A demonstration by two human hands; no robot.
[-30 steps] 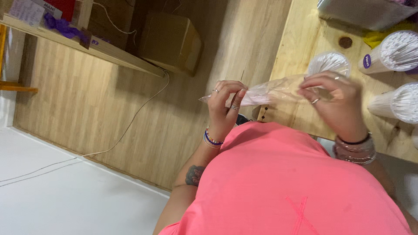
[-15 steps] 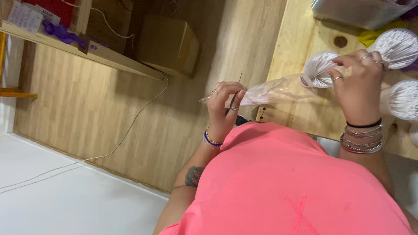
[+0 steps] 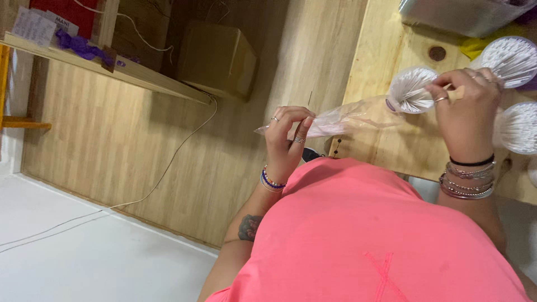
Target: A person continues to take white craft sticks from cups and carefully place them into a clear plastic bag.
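Head view: our left hand [image 3: 288,137] sits mid-frame, fingers pinched on the narrow end of a clear plastic bag [image 3: 341,118]. The bag runs right toward our right hand [image 3: 467,114] at upper right, whose fingers are closed on a white fan-like bundle [image 3: 411,89] at the bag's mouth. Two more white bundles [image 3: 512,59] lie just right of that hand on the wooden table [image 3: 386,50]; one is cut off by the frame edge. A grey tray [image 3: 458,17] and something yellow sit at the top right, partly out of frame. Our pink shirt [image 3: 375,235] hides the near table edge. Upper left: a shelf [image 3: 112,64] with purple scraps, a cardboard box [image 3: 215,56], a cable [image 3: 168,168] trailing across the wood floor. Open floor left of the hands; the table side is crowded.
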